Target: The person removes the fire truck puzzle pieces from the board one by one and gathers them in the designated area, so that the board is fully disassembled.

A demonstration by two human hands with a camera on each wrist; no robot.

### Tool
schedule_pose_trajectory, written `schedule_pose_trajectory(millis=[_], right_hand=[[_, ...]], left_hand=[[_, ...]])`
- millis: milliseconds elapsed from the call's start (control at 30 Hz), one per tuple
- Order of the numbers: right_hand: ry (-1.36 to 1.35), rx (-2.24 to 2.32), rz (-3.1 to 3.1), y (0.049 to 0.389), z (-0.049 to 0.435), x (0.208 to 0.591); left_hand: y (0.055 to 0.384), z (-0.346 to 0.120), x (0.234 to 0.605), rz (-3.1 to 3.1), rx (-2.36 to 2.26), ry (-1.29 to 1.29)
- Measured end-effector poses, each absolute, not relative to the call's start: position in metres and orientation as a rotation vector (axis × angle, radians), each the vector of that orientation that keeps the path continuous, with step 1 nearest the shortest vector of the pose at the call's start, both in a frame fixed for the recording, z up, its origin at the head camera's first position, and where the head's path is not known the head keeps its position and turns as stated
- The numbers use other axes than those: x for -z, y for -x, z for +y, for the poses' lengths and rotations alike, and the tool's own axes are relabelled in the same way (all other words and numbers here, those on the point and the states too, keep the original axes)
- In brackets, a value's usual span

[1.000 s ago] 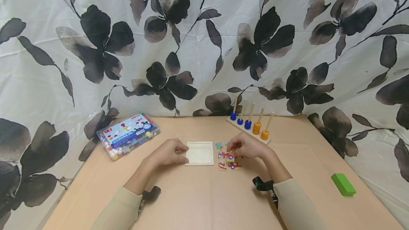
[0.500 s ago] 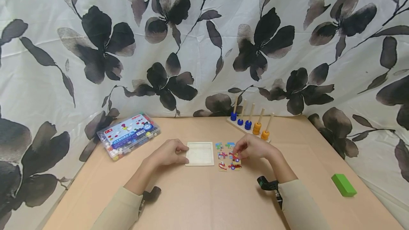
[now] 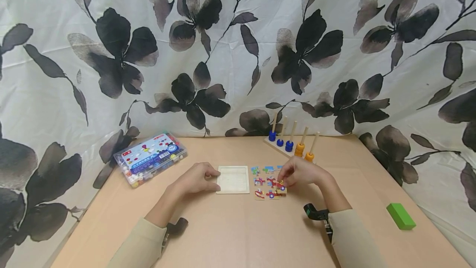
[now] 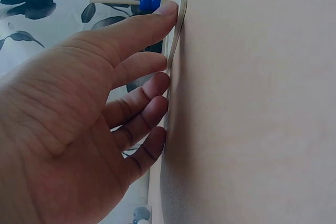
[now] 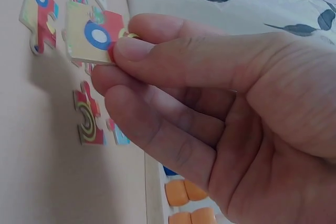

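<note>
My left hand [image 3: 196, 178] holds the left edge of a shallow, pale wooden puzzle tray [image 3: 233, 167], thumb near its front corner and index finger farther back. In the left wrist view the fingertips lie along the tray's thin rim [image 4: 183, 3]. Between thumb and fingers, my right hand [image 3: 302, 171] pinches a puzzle piece [image 5: 86, 35] with a blue-ringed wheel and red paint, tilted above the table. Loose puzzle pieces [image 3: 259, 181] lie in rough rows right of the tray, some hidden behind the right hand. One red piece with yellow arcs [image 5: 89, 121] shows below the held one.
Behind the right hand stands a peg abacus [image 3: 289, 146] with blue and orange beads. A clear box of coloured beads [image 3: 150, 158] sits at the back left, and a green block [image 3: 400, 216] lies at the far right. Floral cloth [image 3: 238, 53] hangs behind the table.
My right hand has moved right with the puzzle piece, over the right-hand side of the loose pieces, uncovering more of them. The left hand and the tray have stayed in place.
</note>
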State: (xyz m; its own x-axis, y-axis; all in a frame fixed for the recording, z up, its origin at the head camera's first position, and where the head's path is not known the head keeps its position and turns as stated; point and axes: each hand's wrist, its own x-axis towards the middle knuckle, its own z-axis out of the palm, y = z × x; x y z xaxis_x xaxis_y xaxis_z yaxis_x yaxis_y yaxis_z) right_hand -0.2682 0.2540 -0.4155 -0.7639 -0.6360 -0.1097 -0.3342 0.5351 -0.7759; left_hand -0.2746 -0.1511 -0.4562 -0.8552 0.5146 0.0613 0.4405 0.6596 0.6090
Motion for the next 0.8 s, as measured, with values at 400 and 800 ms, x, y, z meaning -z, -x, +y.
schedule_pose_trajectory(millis=[400, 800], right_hand=[[0.704, 1.066, 2.317, 0.27, 0.265, 0.421], [0.579, 1.075, 2.271, 0.267, 0.266, 0.422]], left_hand=[[0.274, -0.15, 0.454, 2.747, -0.969, -0.774], [0.274, -0.15, 0.456, 2.755, -0.965, -0.764]])
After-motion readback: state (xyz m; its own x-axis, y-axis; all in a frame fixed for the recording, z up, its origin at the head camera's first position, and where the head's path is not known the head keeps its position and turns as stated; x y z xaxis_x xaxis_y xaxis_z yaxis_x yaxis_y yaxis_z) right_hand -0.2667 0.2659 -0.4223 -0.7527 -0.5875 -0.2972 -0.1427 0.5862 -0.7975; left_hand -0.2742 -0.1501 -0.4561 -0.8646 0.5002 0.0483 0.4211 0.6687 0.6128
